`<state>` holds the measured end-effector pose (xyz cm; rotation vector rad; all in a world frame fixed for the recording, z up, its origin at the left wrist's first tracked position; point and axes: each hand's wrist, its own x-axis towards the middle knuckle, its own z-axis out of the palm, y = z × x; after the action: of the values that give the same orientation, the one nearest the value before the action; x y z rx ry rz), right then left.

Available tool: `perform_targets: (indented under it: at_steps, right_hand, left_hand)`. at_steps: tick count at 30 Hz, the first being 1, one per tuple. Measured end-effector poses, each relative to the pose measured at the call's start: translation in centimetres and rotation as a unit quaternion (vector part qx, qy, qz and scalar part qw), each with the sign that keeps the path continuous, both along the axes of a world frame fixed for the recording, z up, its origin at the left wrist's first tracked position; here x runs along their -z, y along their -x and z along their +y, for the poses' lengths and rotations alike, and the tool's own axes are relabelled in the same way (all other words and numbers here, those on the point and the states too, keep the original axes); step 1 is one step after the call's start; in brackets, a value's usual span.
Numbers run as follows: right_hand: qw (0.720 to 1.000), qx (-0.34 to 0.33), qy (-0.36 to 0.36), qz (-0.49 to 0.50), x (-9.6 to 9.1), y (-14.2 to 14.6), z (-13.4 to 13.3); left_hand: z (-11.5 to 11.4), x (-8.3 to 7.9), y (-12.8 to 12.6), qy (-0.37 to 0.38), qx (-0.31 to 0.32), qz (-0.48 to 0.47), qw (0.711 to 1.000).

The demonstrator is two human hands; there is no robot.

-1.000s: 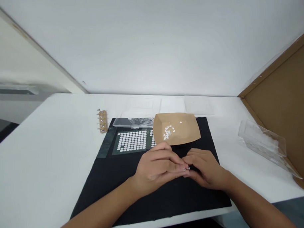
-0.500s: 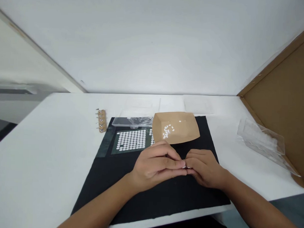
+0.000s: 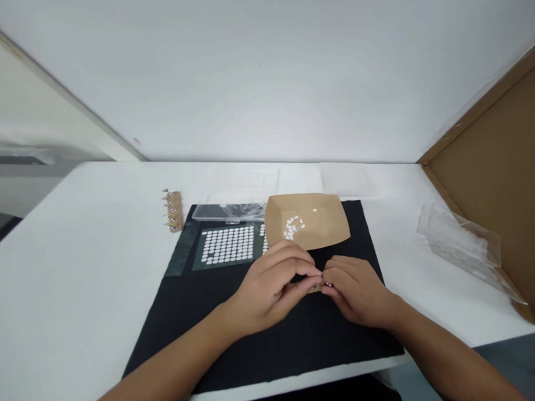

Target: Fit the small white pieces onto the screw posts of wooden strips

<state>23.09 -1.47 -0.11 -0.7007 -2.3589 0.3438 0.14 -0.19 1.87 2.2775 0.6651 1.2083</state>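
Observation:
My left hand (image 3: pixel 271 285) and my right hand (image 3: pixel 356 289) meet over the black mat (image 3: pixel 262 352). The left thumb and index finger pinch at a tiny shiny metal piece (image 3: pixel 326 281). My right thumb and fingers close on the same piece from the other side. Just below the fingertips shows a bit of a small brown strip (image 3: pixel 315 289), mostly covered by the hands. Behind them stands a brown paper tray (image 3: pixel 330 229) with small white oval pieces (image 3: pixel 292 227) in it.
On the left lies a brown strip with several metal pins (image 3: pixel 174 211). A sheet of white oval stickers (image 3: pixel 228 245) lies on the mat, before a clear box of slim clear pieces (image 3: pixel 229 212). Clear plastic boxes (image 3: pixel 461 242) stand at right, near a cardboard panel (image 3: pixel 497 162).
My left fingers have lifted and bent more, the thumb drawing back toward the left. More of the metal piece and a bit of brown strip now show. The view has shifted slightly.

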Motion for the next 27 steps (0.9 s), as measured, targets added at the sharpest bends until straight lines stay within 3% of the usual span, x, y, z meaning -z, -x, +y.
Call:
perform_targets:
  at_steps: [3,9,11,16,20,27]
  right_hand:
    - [0.999,-0.01,0.032,0.011,0.2,-0.04,-0.05]
    - [0.974,-0.086,0.204,0.051,-0.18,-0.52,-0.28]
    - [0.973,-0.082,0.21,0.056,-0.24,-0.48,-0.35]
    - [0.997,0.01,0.065,0.046,-0.2,-0.01,-0.45]
    - [0.995,0.071,-0.063,-0.011,-0.49,0.05,-0.4]
    - [0.981,0.098,-0.146,-0.079,-0.78,-0.26,-0.48]
  left_hand:
    - [-0.05,0.02,0.03,-0.013,0.0,0.008,1.0]
    - [-0.24,-0.19,0.71,-0.07,0.018,0.06,0.996]
    - [-0.29,-0.08,0.82,-0.074,0.024,0.051,0.996]
    - [0.04,0.11,0.56,-0.046,0.023,-0.016,0.999]
    - [0.53,0.0,0.33,0.008,0.039,-0.055,0.998]
    - [-0.01,0.06,0.29,0.107,0.016,-0.072,0.992]
